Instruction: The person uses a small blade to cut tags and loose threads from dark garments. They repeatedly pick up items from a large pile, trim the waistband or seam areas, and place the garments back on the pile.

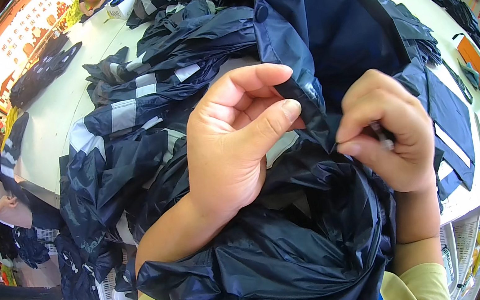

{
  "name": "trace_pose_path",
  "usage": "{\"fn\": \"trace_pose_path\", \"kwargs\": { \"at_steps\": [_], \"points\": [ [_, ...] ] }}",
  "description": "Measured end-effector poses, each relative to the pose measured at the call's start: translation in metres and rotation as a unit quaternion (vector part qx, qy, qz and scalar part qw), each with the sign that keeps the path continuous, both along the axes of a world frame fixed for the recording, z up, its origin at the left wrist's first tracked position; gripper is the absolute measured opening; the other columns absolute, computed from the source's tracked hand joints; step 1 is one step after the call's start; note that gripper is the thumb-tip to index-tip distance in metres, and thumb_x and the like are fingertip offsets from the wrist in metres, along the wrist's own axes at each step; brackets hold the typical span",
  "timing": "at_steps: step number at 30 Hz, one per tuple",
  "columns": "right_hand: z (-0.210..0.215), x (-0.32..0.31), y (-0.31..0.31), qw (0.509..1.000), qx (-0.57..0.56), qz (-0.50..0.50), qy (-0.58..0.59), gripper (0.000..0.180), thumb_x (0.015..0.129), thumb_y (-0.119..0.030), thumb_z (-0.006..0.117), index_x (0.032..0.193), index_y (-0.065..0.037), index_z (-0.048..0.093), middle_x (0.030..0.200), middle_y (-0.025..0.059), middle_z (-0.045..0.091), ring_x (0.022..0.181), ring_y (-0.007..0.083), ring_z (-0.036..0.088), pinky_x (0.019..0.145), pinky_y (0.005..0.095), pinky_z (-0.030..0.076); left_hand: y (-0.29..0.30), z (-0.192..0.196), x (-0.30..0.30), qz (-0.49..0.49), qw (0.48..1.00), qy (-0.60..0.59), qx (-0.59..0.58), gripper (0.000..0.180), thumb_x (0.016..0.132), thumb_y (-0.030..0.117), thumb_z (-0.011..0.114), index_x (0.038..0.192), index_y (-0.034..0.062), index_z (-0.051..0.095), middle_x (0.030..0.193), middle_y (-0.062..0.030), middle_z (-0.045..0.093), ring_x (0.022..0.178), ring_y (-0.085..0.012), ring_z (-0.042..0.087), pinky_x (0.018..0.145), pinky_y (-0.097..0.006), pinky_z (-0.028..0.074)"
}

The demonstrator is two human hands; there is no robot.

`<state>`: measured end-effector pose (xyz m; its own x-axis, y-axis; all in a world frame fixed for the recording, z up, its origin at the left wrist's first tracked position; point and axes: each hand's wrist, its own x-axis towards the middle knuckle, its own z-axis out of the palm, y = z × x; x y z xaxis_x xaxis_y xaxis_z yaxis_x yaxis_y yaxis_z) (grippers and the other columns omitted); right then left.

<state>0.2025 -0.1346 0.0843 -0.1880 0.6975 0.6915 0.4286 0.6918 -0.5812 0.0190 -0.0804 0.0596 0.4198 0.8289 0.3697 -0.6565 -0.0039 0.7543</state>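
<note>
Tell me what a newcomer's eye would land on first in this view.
Dead centre, the left hand pinches a narrow flap of the dark navy garment between thumb and forefinger, while the right hand closes on a small metal piece beside it. Below them, shiny black fabric bunches over the forearms. Behind, to the left, more navy jackets with grey reflective stripes lie piled on the white table.
</note>
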Motion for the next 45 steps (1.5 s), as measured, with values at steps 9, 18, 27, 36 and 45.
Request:
{"fn": "trace_pose_path", "kwargs": {
  "at_steps": [9,18,27,36,45],
  "points": [
    [0.01,0.011,-0.005,0.99,0.013,-0.119,-0.069,0.024,0.067,-0.007,0.076,0.085,0.0,0.063,0.074,0.0032,0.057,0.06,0.0083,0.049,0.052,0.0191,0.038,-0.002,-0.001,0.001,0.016,0.999,-0.015,0.026,0.03,0.081,-0.011,0.061,0.11,-0.0028,0.054,0.097,-0.0093,0.061,0.086,-0.0146,0.062,0.08,-0.026,0.052],
    [0.006,0.005,-0.002,0.988,0.051,-0.112,-0.094,0.041,0.058,-0.021,0.085,0.085,0.002,0.064,0.075,0.0082,0.06,0.067,0.0162,0.057,0.057,0.0229,0.042,-0.002,-0.003,0.001,-0.002,0.999,-0.019,0.03,0.03,0.082,-0.009,0.063,0.11,-0.0027,0.054,0.098,-0.0079,0.059,0.088,-0.014,0.062,0.081,-0.026,0.052],
    [0.004,0.004,-0.001,0.969,0.137,-0.129,-0.158,0.036,0.059,-0.017,0.082,0.084,0.002,0.065,0.078,0.0113,0.064,0.068,0.0202,0.062,0.058,0.026,0.047,-0.004,-0.001,-0.001,0.004,1.0,0.007,0.029,0.028,0.084,-0.006,0.062,0.111,-0.0031,0.054,0.097,-0.0081,0.059,0.087,-0.0133,0.061,0.081,-0.028,0.054],
    [0.01,0.008,-0.004,0.967,0.145,-0.133,-0.163,0.034,0.058,-0.015,0.082,0.084,0.001,0.066,0.076,0.0109,0.063,0.067,0.0202,0.062,0.057,0.0259,0.046,-0.004,-0.002,0.001,0.006,0.999,-0.003,0.052,0.026,0.085,-0.005,0.06,0.111,-0.0037,0.055,0.097,-0.0086,0.06,0.088,-0.0131,0.062,0.08,-0.029,0.055],
    [0.004,0.009,0.001,0.982,0.139,-0.094,-0.086,0.031,0.063,-0.015,0.08,0.084,0.002,0.066,0.073,0.0097,0.063,0.064,0.0178,0.059,0.058,0.0247,0.044,-0.005,-0.001,-0.001,0.003,0.999,-0.007,0.037,0.027,0.084,-0.008,0.06,0.11,-0.0033,0.054,0.096,-0.0083,0.06,0.089,-0.0141,0.062,0.081,-0.029,0.055]
  ]
}}
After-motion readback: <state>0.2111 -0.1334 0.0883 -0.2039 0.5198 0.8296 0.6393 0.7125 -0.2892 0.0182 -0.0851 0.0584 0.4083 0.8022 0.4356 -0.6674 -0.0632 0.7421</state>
